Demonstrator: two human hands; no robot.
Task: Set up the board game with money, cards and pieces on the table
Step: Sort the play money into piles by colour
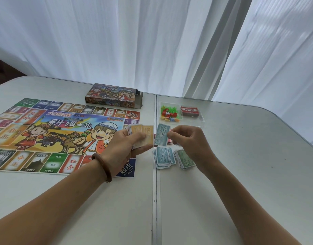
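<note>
The colourful game board (51, 131) lies flat on the left half of the table. My left hand (123, 147) grips a stack of play money (140, 137) with orange notes on top, above the board's right edge. My right hand (185, 138) pinches a single blue 1000 note (161, 135), held upright just right of that stack. Below it, a pile of blue notes (163, 158) and a pile of green notes (184, 159) lie on the table. Some red notes (169, 141) show partly behind my right hand.
The game box (113, 95) lies behind the board with its end flap open. A clear plastic tray (201, 118) holds small coloured pieces (169, 113) and a red card deck (189, 111). White curtains hang behind the table; its rounded corner lies at right.
</note>
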